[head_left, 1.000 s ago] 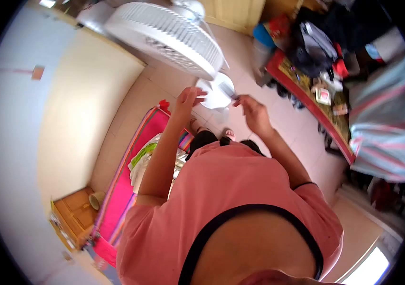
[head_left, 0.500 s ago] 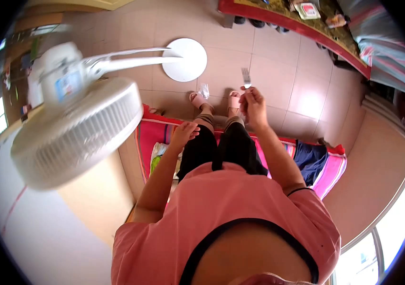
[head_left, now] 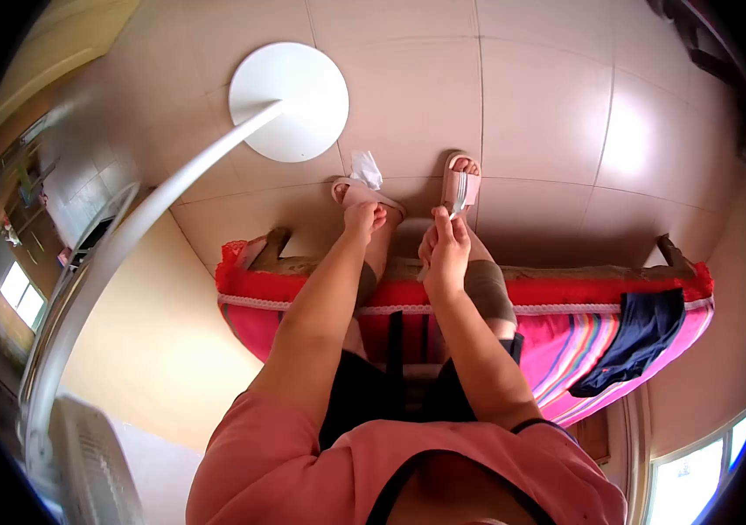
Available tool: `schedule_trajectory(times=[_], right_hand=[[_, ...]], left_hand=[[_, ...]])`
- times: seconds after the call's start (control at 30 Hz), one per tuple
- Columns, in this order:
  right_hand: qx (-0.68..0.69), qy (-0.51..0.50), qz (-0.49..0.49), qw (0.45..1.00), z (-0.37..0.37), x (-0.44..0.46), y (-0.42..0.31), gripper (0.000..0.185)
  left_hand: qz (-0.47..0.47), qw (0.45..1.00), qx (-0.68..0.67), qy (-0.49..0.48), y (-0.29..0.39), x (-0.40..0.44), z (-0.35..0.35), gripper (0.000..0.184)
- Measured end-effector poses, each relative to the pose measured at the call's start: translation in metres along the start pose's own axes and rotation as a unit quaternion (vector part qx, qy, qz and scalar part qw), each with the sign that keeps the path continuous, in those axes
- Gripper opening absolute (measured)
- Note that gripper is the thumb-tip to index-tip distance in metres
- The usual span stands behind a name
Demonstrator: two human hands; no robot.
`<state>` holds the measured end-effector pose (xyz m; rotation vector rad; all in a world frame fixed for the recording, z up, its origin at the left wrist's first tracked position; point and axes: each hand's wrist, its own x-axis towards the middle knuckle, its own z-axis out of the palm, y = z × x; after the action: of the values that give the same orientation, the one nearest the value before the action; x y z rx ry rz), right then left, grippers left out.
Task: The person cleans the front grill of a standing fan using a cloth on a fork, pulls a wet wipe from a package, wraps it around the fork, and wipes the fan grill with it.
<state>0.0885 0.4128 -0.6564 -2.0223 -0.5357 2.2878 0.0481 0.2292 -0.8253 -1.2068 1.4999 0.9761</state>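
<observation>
My right hand (head_left: 448, 245) is closed around the handle of a fork (head_left: 459, 196), whose tines point away from me over the right slipper (head_left: 463, 175). Part of the handle is hidden in my fingers. My left hand (head_left: 364, 220) hangs with its fingers curled in, above the left slipper (head_left: 386, 194); whether anything small is inside them cannot be seen. Just beyond that hand, a crumpled white tissue or wrapper (head_left: 366, 170) lies on the floor by the foot.
A white fan base (head_left: 288, 83) stands on the tiled floor (head_left: 539, 114), its pole (head_left: 163, 197) slanting toward me on the left. Behind my legs is a seat with a striped pink cover (head_left: 557, 350). Dark blue clothing (head_left: 631, 341) lies on its right side.
My body and view have tipped forward and down toward the floor. Both hands are lower, closer to the feet. The fork stays in my right hand, and the fan head has slid toward the lower left.
</observation>
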Motion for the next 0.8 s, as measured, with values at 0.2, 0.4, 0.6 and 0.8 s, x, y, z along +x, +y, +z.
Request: schedule_trajectory(times=[0.2, 0.4, 0.6, 0.8], right_hand=[[-0.003, -0.01, 0.051, 0.999, 0.016, 0.015, -0.01, 0.018], [-0.015, -0.048, 0.047, 0.998, 0.029, 0.016, -0.016, 0.019], [-0.116, -0.089, -0.058, 0.988, 0.04, 0.025, 0.007, 0.015], [-0.113, -0.11, -0.122, 0.98, 0.015, 0.019, 0.024, 0.012]], left_hand=[[-0.05, 0.962, -0.228, 0.142, -0.027, 0.147, 0.022, 0.013], [-0.067, 0.885, -0.411, 0.206, -0.017, 0.196, 0.026, 0.044], [0.238, 0.927, 0.12, 0.262, -0.009, 0.124, 0.026, 0.022], [0.424, 0.9, -0.055, 0.09, 0.055, -0.141, 0.009, 0.016]])
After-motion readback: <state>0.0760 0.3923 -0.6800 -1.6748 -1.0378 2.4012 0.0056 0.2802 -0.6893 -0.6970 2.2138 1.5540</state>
